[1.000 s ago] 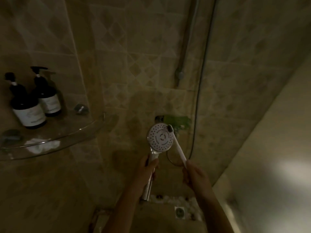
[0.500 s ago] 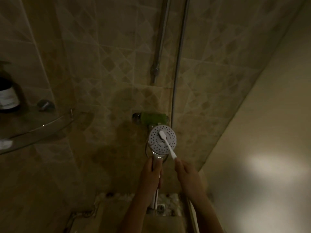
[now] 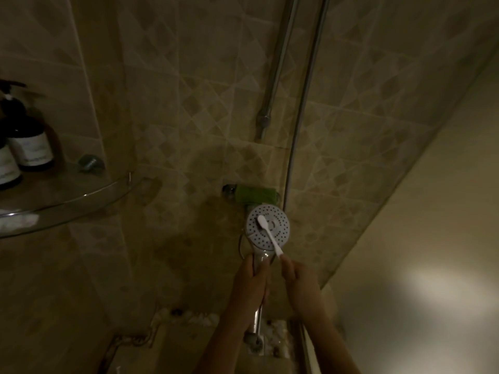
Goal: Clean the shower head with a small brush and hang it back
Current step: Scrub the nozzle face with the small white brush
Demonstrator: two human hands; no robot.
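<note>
My left hand (image 3: pixel 252 276) gripped the shower head (image 3: pixel 280 228) by its mostly hidden handle, before the tiled wall (image 3: pixel 189 103). My right hand (image 3: pixel 299 279) pinched the brush (image 3: pixel 270 236) at its covered end, its tip on the spray face.

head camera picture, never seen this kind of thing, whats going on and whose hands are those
There is no machine here: the camera sits on a person's head and looks down into a dim tiled shower corner, at their own two bare hands. The left hand grips the handle of the shower head, its white spray face turned to the camera. The right hand holds a small white brush, whose tip lies on that face. On the left, a glass corner shelf carries dark pump bottles. A metal rail and hose run up the wall.
</note>
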